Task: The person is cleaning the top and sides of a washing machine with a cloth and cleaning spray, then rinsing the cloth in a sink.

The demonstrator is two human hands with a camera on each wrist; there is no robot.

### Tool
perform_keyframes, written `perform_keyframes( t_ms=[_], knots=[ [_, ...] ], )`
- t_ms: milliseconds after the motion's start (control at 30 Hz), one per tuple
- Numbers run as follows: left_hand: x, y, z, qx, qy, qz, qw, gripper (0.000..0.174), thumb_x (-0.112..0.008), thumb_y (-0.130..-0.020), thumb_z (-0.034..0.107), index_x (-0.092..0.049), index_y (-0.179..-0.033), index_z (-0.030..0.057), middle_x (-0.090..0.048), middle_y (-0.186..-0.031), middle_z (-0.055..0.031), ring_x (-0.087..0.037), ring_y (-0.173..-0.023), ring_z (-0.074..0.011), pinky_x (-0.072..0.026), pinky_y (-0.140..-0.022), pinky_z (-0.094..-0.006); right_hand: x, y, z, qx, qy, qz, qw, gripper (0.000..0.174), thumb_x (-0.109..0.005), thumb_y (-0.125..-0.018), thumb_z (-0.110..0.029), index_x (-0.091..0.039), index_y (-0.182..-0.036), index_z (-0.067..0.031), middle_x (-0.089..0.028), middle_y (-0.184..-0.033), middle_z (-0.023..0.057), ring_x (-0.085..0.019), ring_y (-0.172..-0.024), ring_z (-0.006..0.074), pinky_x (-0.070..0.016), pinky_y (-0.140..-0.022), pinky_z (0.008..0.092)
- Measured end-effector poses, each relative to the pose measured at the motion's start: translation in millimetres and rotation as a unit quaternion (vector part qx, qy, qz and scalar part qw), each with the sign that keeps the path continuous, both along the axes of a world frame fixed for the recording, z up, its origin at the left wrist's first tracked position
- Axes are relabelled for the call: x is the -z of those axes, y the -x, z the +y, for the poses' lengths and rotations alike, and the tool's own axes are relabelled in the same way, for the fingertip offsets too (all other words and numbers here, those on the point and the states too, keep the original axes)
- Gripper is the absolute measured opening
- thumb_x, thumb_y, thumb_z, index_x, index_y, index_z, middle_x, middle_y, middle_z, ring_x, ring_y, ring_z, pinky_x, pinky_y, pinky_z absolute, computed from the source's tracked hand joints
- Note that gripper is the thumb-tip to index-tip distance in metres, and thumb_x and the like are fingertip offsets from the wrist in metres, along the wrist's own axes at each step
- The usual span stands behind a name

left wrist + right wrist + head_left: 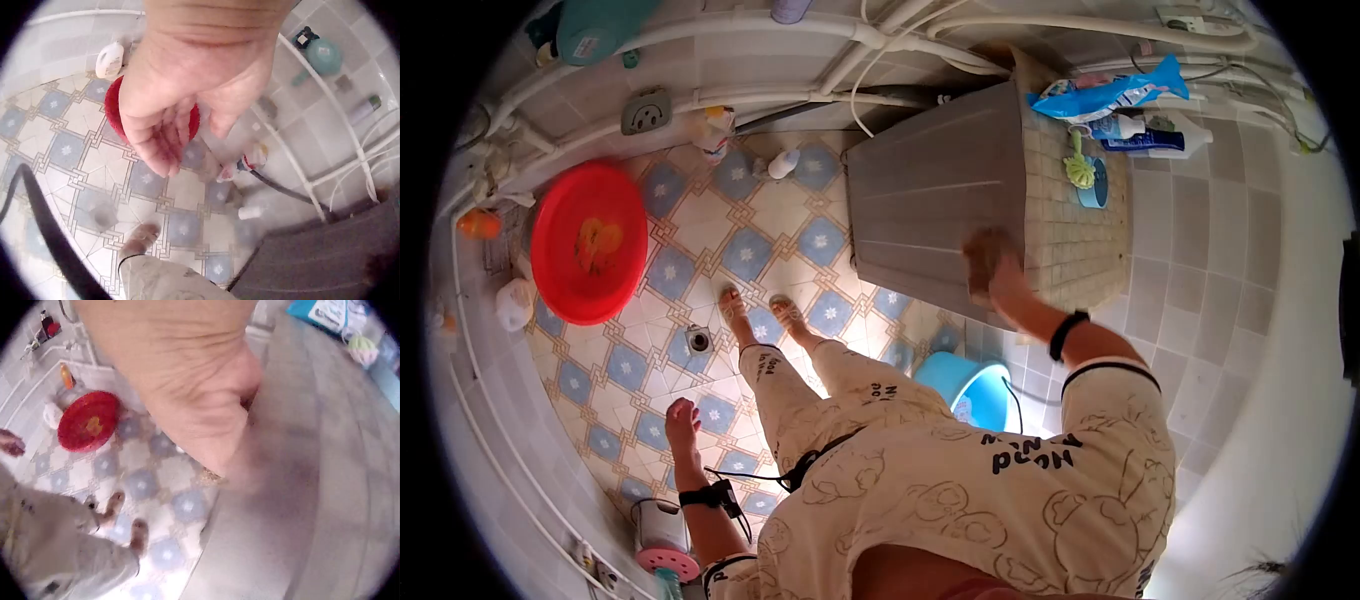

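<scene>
My right hand [1008, 282] is over the grey panel [930, 190], close to its edge beside the tiled ledge. It grips a blurred brown pad [982, 252] against the panel; in the right wrist view the hand [200, 412] hides most of it, and a golden-brown bit [214, 477] shows below the palm. My left hand [683, 425] hangs low at the other side, away from any object. Its fingers are loosely curled and empty in the left wrist view, where the hand [181, 106] covers part of the red basin [114, 106].
The red basin [545, 245] is on the patterned floor at the left, near a drain [698, 340]. A blue bucket [935, 370] is below the panel. Bottles, a blue packet [1110, 97] and a green scrubber [1080, 170] lie on the ledge [1070, 250]. A white bottle [783, 163] is near the wall.
</scene>
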State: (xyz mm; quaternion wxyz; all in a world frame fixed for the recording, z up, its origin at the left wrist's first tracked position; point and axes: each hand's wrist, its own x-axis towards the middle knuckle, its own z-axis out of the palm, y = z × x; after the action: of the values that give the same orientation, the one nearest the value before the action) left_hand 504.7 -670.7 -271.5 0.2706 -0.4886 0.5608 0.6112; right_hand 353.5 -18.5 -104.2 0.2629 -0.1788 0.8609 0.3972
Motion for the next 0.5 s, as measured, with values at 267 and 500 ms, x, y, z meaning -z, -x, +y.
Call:
perform_keyframes(
  t_ms=[267, 500],
  knots=[
    [-12.7, 60.4, -46.8, 0.038, 0.005, 0.028, 0.999, 0.035, -0.056, -0.082, 0.027, -0.05, -0.112, 0.0104, -0.056, -0.1, -0.0019, -0.054, -0.094, -0.0174, -0.0409, -0.08, -0.0356, -62.7, 18.4, -89.0, 0.084, -0.197, -0.333, 0.918, 0.05, -0.05, -0.084, -0.026, -0.045, -0.124, 0.0042, -0.029, -0.137, 0.023, -0.027, -0.124, 0.0429, -0.0219, -0.102, 0.051],
    [-9.9, 41.9, -58.2, 0.024, 0.013, -0.021, 0.999, 0.036, -0.056, -0.082, 0.031, -0.049, -0.112, 0.0116, -0.056, -0.099, -0.0019, -0.054, -0.093, -0.018, -0.0426, -0.077, -0.0341, -39.7, 239.9, -68.8, 0.022, -0.221, 0.085, 0.971, 0.039, -0.049, -0.085, -0.026, -0.056, -0.115, -0.0016, -0.03, -0.138, 0.0204, -0.021, -0.128, 0.0401, -0.0171, -0.104, 0.0495]
  ],
)
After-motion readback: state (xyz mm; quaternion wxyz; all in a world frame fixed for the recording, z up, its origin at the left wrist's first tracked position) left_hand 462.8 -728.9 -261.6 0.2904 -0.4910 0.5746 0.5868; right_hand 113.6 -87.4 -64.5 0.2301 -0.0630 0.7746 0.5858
